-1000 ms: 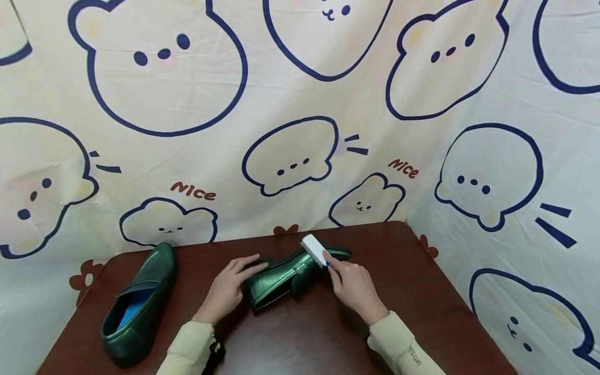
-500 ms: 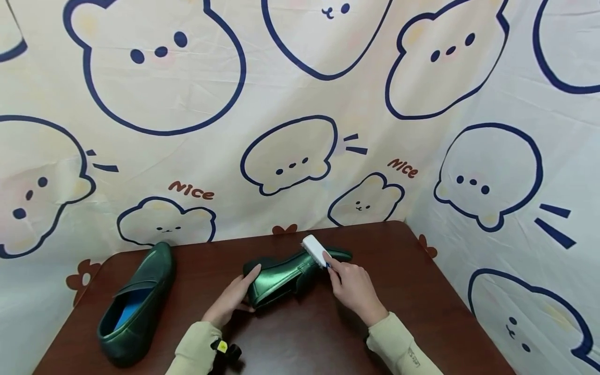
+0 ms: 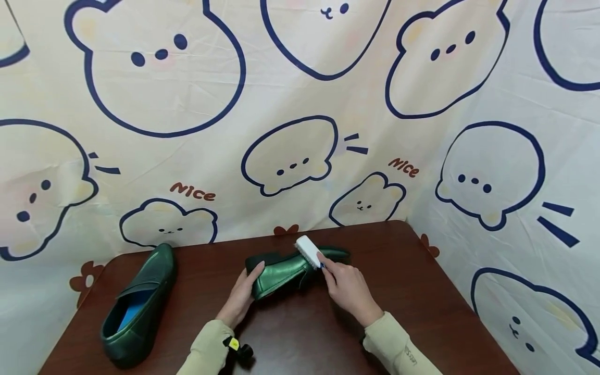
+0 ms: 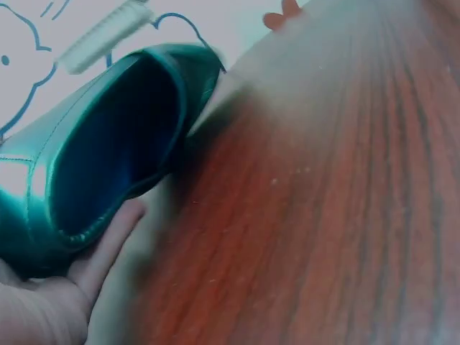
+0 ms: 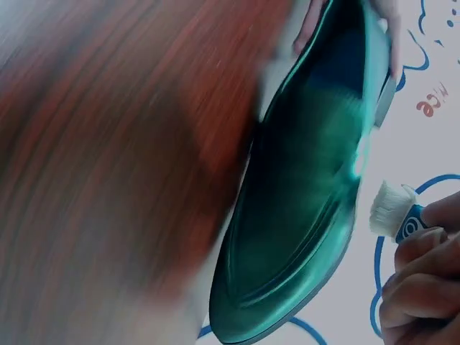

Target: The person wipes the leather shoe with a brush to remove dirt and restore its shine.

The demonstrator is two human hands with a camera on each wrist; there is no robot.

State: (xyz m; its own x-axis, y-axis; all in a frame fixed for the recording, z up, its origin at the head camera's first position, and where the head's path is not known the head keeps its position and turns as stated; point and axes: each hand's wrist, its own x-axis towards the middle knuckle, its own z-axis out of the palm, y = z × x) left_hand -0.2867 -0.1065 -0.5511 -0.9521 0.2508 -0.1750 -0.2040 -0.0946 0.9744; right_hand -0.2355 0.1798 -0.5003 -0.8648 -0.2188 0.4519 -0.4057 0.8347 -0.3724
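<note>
A shiny green loafer (image 3: 280,276) lies tipped on its side, its dark heel facing the back wall. My left hand (image 3: 238,298) grips it by the heel end, the thumb on top and other fingers underneath. In the left wrist view the shoe's opening (image 4: 118,144) shows, with fingers below the heel. My right hand (image 3: 351,292) holds a white brush (image 3: 308,251) by its handle, bristles at the side of the shoe's forefoot. From the right wrist, the brush (image 5: 392,210) appears beside the shoe's upper (image 5: 309,244), its bristles slightly apart from it.
The matching green loafer (image 3: 140,307), with a blue insole, stands upright at the left of the dark brown table (image 3: 422,312). Cloth walls (image 3: 300,94) printed with cartoon bears rise behind the table and at its right.
My left hand went from resting fingertips on the heel to gripping it, and the shoe has been tilted further over. The brush has shifted slightly left along the shoe.
</note>
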